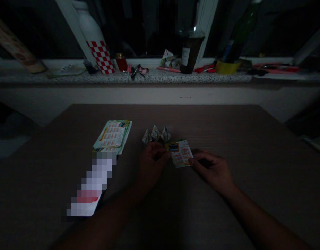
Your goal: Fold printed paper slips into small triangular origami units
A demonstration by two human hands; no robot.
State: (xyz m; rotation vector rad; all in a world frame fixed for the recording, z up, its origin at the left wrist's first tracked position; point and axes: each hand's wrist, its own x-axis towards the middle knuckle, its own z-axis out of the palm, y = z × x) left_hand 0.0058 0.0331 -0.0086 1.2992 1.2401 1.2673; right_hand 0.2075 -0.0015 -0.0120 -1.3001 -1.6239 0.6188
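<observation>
Between my two hands is a small sheet of printed paper (pixel 182 154), with a picture at its upper left and columns of red and orange text. My left hand (pixel 154 163) pinches its left edge, fingers closed. On the opposite side, the thumb and fingers of my right hand (pixel 212 168) grip the right edge. Just behind my left hand stand folded paper pieces (pixel 156 133) with pointed tops, made of similar printed paper. To the left lies a stack of printed sheets (pixel 112 134) in green and white.
A lit phone (pixel 91 187), its screen blurred out, lies left on the brown table (pixel 253 139). Along the granite windowsill (pixel 160 77) stand a red-and-white checked bottle (pixel 98 45), a dark cup (pixel 190 52), a green bottle (pixel 240 31) in a yellow holder, and small items.
</observation>
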